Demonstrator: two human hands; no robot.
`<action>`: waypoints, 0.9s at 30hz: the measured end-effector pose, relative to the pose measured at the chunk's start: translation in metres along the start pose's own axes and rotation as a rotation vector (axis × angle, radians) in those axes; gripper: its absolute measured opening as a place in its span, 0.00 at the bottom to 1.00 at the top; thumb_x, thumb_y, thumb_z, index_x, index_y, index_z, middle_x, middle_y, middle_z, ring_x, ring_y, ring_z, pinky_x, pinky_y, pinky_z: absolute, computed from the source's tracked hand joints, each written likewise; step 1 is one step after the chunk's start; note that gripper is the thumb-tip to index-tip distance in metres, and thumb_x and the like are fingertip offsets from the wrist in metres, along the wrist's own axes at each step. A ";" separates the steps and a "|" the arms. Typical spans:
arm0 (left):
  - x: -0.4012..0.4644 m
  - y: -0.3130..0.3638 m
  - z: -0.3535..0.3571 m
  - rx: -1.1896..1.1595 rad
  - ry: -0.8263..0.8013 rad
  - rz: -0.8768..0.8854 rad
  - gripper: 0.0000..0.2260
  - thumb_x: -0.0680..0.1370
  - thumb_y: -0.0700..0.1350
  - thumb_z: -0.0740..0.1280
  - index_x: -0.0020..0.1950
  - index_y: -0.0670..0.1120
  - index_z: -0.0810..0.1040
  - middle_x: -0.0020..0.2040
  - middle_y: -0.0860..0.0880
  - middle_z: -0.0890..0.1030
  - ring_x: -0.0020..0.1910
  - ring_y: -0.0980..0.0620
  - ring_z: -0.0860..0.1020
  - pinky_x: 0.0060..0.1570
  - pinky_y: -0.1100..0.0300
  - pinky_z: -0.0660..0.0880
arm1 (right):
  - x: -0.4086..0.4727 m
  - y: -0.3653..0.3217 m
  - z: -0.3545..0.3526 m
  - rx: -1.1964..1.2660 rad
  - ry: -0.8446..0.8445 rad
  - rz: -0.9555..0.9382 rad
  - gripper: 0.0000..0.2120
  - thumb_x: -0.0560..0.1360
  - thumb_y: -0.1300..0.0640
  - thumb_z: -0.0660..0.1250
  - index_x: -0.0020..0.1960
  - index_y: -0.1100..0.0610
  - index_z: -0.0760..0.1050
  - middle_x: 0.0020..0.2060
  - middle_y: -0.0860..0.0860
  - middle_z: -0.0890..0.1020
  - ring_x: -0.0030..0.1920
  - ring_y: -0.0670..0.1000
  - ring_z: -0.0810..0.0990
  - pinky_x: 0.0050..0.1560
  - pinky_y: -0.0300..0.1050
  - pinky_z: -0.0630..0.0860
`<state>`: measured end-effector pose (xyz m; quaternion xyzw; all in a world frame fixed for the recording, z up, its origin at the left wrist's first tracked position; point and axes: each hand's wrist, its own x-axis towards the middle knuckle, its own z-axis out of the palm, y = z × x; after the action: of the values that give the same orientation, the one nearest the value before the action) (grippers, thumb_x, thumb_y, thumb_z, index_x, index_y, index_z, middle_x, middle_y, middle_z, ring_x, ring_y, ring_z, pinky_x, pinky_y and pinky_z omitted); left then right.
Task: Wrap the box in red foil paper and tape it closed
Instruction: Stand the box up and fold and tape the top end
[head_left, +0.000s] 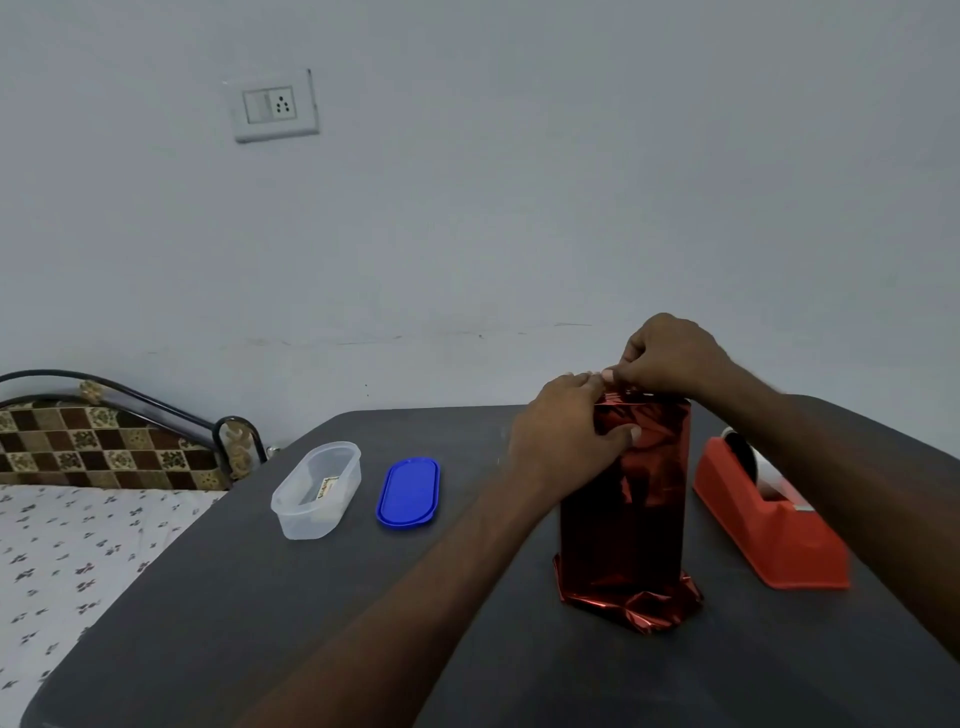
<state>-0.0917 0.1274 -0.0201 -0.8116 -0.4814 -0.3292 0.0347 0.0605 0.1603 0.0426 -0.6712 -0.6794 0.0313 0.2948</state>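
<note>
Two bare forearms reach in from the bottom of the view, with no sleeves, watch or bracelet on either. The left hand (563, 426) and the right hand (670, 356) wear no gloves or rings. The fingernails are short and pale.

Both hands' fingers (631, 371) pinch the top of the upright red-foil-wrapped box (631, 499) on the table (311, 597).

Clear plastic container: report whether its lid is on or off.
Off. The clear container stands open-topped on the table; the blue lid lies flat beside it.
</note>
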 end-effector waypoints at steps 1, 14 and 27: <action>0.000 0.001 0.000 0.007 0.008 0.000 0.29 0.76 0.61 0.67 0.73 0.49 0.70 0.69 0.51 0.74 0.69 0.52 0.69 0.62 0.53 0.73 | 0.000 -0.001 0.000 -0.041 0.001 0.011 0.12 0.69 0.47 0.75 0.40 0.57 0.83 0.36 0.52 0.84 0.43 0.54 0.84 0.42 0.46 0.77; 0.004 0.005 -0.011 -0.059 -0.068 -0.005 0.25 0.76 0.59 0.67 0.66 0.44 0.75 0.64 0.47 0.78 0.63 0.49 0.74 0.61 0.54 0.72 | -0.014 0.020 0.015 0.588 -0.213 0.357 0.14 0.75 0.48 0.72 0.50 0.59 0.80 0.44 0.56 0.84 0.44 0.57 0.84 0.45 0.50 0.81; 0.057 0.004 -0.009 -0.604 -0.102 -0.611 0.22 0.68 0.57 0.76 0.48 0.41 0.78 0.45 0.47 0.82 0.45 0.48 0.81 0.41 0.56 0.78 | -0.019 0.021 0.025 0.665 -0.107 0.354 0.14 0.81 0.52 0.63 0.56 0.62 0.78 0.49 0.58 0.84 0.44 0.55 0.81 0.45 0.48 0.75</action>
<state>-0.0744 0.1651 0.0209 -0.6208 -0.5826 -0.4101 -0.3272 0.0669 0.1538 0.0065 -0.6432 -0.5202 0.3355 0.4506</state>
